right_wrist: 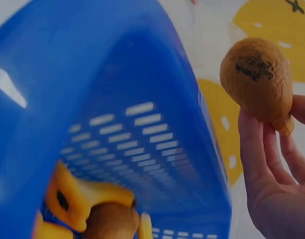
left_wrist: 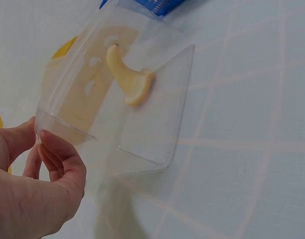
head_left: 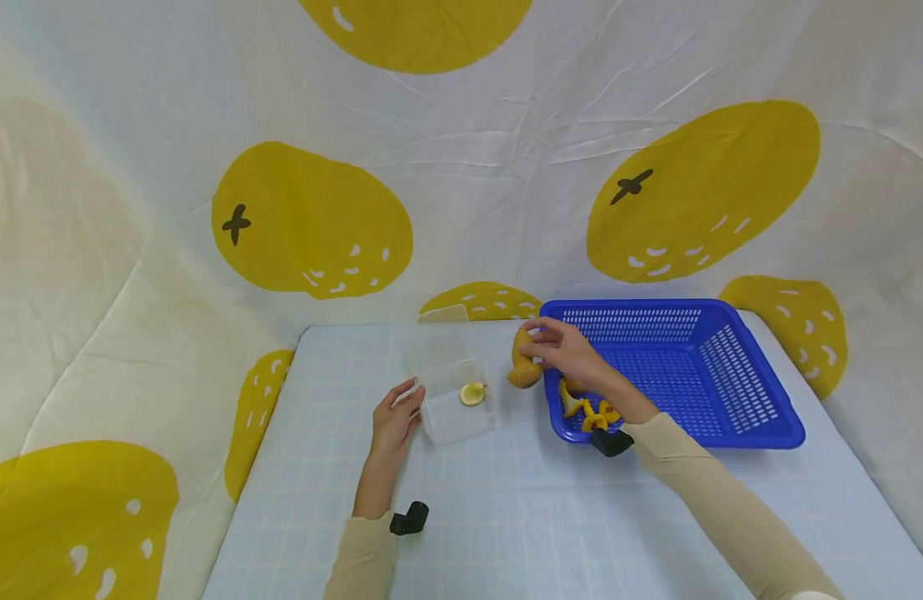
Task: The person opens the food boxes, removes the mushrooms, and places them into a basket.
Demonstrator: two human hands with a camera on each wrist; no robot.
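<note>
A clear plastic container (head_left: pixel 457 429) with its lid (head_left: pixel 439 346) raised lies on the table, left of the basket. At its left edge is my left hand (head_left: pixel 396 421), thumb and fingers pinching the thin plastic rim in the left wrist view. Inside lies one pale yellow mushroom (left_wrist: pixel 130 79) with a curved stem. My right hand (head_left: pixel 570 354) holds a brown mushroom (right_wrist: pixel 256 79) by its stem, between the container and the blue basket (head_left: pixel 757 367). A dark patch marks its rounded cap.
Several yellow mushrooms (head_left: pixel 592 414) lie in the near left corner of the basket, along with a brown rounded one (right_wrist: pixel 112 221). The basket stands on the right of the light checked table (head_left: pixel 469 517). Behind hangs a cloth (head_left: pixel 499 192) with yellow fruit prints.
</note>
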